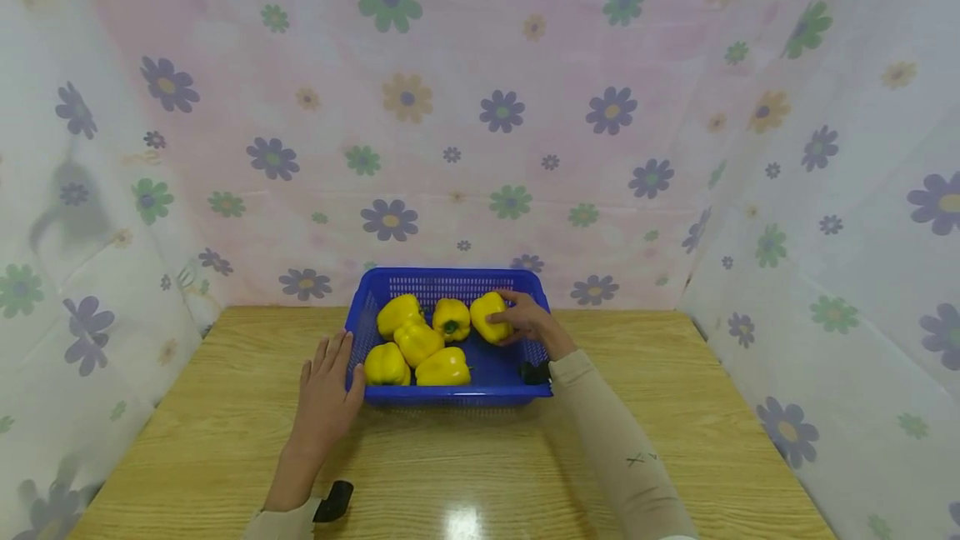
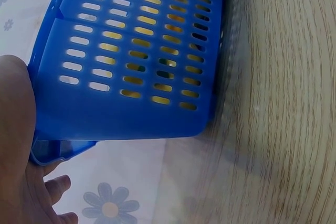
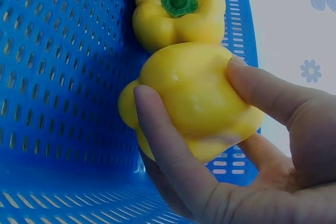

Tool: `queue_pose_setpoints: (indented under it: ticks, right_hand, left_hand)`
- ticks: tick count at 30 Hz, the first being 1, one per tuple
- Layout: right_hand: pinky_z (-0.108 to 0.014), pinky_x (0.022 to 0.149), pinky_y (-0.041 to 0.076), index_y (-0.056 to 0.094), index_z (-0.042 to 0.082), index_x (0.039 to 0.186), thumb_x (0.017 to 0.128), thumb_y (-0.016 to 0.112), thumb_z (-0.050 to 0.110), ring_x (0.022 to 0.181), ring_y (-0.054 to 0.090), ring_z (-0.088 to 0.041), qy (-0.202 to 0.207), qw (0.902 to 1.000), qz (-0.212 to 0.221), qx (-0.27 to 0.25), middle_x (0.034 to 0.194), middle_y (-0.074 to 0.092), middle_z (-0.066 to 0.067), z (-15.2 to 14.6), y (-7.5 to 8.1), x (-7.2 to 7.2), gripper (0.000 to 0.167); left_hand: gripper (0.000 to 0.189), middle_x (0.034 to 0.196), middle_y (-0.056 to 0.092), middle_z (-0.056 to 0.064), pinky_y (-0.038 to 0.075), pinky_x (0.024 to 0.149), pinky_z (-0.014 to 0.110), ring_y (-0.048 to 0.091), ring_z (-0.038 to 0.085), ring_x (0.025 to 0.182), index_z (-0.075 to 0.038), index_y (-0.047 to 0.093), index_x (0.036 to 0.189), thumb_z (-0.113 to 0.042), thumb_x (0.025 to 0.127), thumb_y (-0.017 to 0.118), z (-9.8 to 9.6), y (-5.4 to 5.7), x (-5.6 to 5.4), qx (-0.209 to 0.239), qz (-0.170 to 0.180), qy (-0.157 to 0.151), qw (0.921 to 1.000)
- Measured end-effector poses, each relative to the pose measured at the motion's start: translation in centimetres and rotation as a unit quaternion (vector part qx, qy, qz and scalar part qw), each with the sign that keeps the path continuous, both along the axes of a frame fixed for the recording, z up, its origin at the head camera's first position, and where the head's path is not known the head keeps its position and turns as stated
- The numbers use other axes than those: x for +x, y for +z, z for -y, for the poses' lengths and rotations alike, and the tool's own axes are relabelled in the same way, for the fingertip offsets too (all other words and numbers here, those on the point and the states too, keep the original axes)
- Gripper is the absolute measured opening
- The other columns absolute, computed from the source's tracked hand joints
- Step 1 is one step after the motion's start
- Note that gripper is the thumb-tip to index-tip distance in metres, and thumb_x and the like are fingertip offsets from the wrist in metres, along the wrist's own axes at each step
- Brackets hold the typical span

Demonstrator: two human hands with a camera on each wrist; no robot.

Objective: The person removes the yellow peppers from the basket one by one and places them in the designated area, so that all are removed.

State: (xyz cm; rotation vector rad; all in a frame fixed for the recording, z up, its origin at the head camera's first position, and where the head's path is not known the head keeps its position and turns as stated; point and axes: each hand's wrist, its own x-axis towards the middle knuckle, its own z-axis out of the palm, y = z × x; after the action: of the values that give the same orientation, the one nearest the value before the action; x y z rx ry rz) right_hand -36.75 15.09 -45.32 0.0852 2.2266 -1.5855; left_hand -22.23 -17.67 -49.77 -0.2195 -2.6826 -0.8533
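A blue plastic basket [image 1: 457,396] on the wooden table holds several yellow bell peppers. My right hand [image 1: 525,319] grips one yellow bell pepper [image 3: 194,98] at the basket's right side, thumb on one side and fingers curled round the other. Beside it sits another yellow bell pepper [image 3: 178,19] with its green stem showing. More peppers are grouped at the left, among them a front-left pepper [image 1: 387,365] and a front-middle pepper [image 1: 442,368]. My left hand [image 1: 327,386] rests at the basket's left rim, fingers extended; in the left wrist view it overlaps the rim.
The basket stands near the back edge of the wooden table [image 1: 465,457]. A flower-patterned cloth [image 1: 450,148] hangs behind and along both sides. Black straps or devices show at both wrists.
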Motion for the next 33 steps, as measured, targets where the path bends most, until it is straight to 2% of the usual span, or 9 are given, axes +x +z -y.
queue_pose_setpoints:
  ticks: [14,24,33]
  right_hand:
    - [-0.053,0.085,0.059,0.032,0.011,0.161,0.095,0.069,0.005,0.124,0.056,-0.047,0.003,1.0,-0.004,-0.006,0.152,0.039,-0.028,-0.1,0.1,-0.3,0.076]
    - [-0.06,0.092,0.054,0.026,0.01,0.162,0.096,0.067,0.005,0.128,0.053,-0.048,0.023,0.999,-0.024,-0.031,0.157,0.034,-0.027,0.3,1.5,0.2,0.078]
    - [-0.058,0.09,0.055,0.027,0.011,0.162,0.097,0.068,0.006,0.126,0.056,-0.048,0.029,0.9986,-0.034,-0.029,0.155,0.036,-0.029,0.4,1.6,0.2,0.078]
  left_hand:
    - [0.058,0.163,0.029,0.025,0.013,0.114,0.076,0.018,0.052,0.151,0.005,0.032,0.157,-0.021,0.107,0.045,-0.1,0.0,0.0,0.001,0.0,0.002,1.0]
    - [0.058,0.164,0.028,0.024,0.012,0.115,0.075,0.015,0.05,0.152,0.004,0.031,0.157,-0.023,0.108,0.045,-0.1,0.1,0.0,0.002,0.002,-0.001,1.0]
    - [0.058,0.163,0.029,0.025,0.012,0.114,0.075,0.015,0.051,0.152,0.003,0.031,0.157,-0.024,0.108,0.045,0.0,0.0,0.1,0.001,0.0,-0.004,1.0]
